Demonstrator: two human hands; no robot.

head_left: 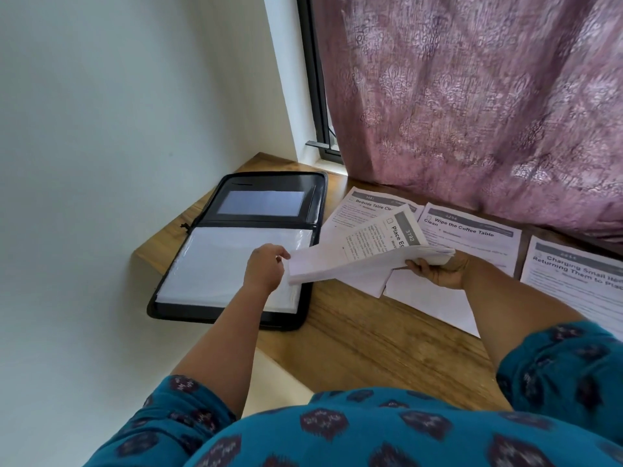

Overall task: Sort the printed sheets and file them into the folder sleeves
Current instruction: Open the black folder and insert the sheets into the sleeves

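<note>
A black zip folder (305,210) lies open on the wooden table, its clear sleeves (215,264) stacked in the near half. I hold a bent bundle of printed sheets (364,261) just right of the folder. My left hand (264,273) pinches the bundle's left corner above the sleeves. My right hand (438,269) grips its right end from below. The bundle's top sheet is headed "Place". Flat on the table lie the "Bedside Table" sheet (354,208), the "Wipe the Coffee Table" sheet (472,235) and the "Charging Small" sheet (580,284).
A pink patterned curtain (472,96) hangs over the table's far edge behind the sheets. A white wall (118,129) stands close on the left of the folder. The wooden table (381,342) shows bare between me and the papers.
</note>
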